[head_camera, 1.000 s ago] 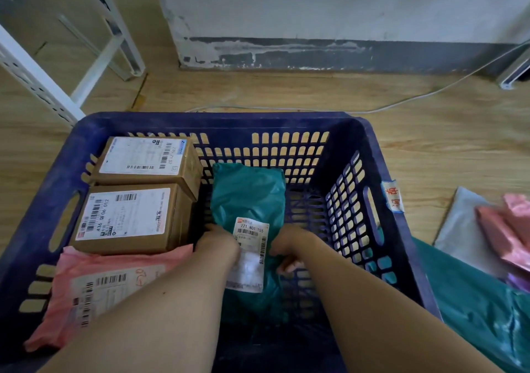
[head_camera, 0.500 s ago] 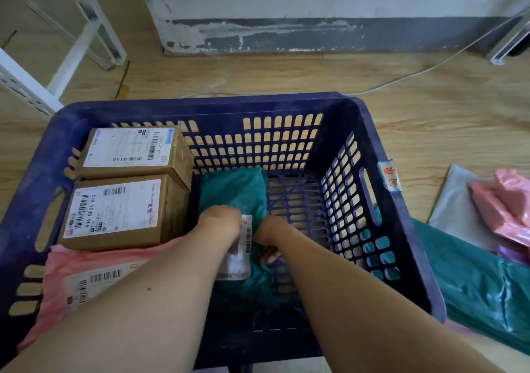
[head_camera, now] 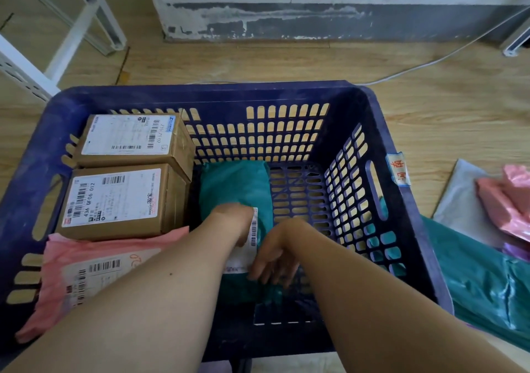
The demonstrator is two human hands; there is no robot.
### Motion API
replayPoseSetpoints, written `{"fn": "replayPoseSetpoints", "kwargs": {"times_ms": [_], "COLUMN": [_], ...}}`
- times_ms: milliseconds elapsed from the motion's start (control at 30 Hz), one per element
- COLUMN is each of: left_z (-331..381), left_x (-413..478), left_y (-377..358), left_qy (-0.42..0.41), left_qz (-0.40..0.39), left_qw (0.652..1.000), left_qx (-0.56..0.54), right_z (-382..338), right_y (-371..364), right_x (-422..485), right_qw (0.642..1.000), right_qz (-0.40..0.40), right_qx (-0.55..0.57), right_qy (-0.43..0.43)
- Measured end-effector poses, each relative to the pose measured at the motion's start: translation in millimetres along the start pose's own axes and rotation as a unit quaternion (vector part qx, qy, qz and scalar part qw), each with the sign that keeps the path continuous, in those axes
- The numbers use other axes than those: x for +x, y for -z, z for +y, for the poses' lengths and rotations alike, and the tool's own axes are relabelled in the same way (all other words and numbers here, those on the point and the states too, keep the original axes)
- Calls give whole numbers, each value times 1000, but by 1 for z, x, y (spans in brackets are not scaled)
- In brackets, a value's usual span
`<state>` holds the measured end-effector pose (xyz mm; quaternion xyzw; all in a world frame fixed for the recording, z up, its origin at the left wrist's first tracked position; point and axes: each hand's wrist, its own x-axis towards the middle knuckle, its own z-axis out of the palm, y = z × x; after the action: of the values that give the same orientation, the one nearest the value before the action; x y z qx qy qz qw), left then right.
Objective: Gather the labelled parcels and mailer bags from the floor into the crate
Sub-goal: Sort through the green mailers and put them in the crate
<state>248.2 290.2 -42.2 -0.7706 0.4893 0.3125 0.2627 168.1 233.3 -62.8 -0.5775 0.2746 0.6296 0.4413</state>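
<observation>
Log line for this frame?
phase: placing; left hand, right hand: on teal plastic mailer bag; where: inside blue slotted plastic crate

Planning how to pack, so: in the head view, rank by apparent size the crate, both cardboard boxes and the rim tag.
1. Crate.
2. Near cardboard box and far cardboard box: the near one looks slightly bigger, but it is closer to the camera, so I won't rank them.
3. Rim tag.

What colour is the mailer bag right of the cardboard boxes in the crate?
The mailer bag is teal green, clearest in the head view.
</observation>
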Motion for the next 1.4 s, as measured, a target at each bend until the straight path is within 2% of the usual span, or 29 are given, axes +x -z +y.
{"fn": "replayPoseSetpoints", "kwargs": {"times_ms": [100, 200, 300, 367, 467, 567, 667, 733, 833, 933, 1067, 1233, 1400], "left_z": [4, 2, -3, -6, -10, -6, 7, 19, 42, 63, 87, 118, 180], "left_x": [0, 0, -3, -4, -12, -23, -33, -41, -58, -77, -94, -106, -107], "left_y": [-1, 3, 9, 15, 26, 37, 50, 63, 84, 99, 114, 133, 154], "left_qy": [5, 6, 8, 12, 15, 13, 28, 40, 21, 2, -26, -92, -162], "left_qz": [-89, -91, -65, -48, -10, 44, 124, 201, 316, 378, 411, 423, 406], "left_qw": [996, 996, 998, 999, 1000, 998, 988, 970, 925, 891, 871, 860, 855], "left_qx": [7, 8, 12, 0, -25, -43, -85, -128, -208, -251, -267, -270, -279], "right_z": [-1, -5, -5, -5, 4, 18, 32, 37, 48, 66, 114, 193, 267], "right_y": [-7, -9, -5, 0, 9, 10, 9, 1, -12, -20, -30, -44, -59], "right_x": [-3, -6, -13, -24, -40, -62, -90, -112, -145, -170, -195, -214, -230], "right_qw": [996, 996, 995, 983, 938, 904, 859, 820, 738, 669, 616, 604, 590], "right_qz": [-10, -3, 73, 166, 332, 411, 479, 530, 610, 660, 715, 745, 767], "right_qx": [-88, -89, -56, -33, 1, 22, 85, 84, 98, 161, 190, 205, 226], "right_qy": [22, 16, 35, 69, 103, 113, 160, 201, 270, 303, 269, 195, 116]}}
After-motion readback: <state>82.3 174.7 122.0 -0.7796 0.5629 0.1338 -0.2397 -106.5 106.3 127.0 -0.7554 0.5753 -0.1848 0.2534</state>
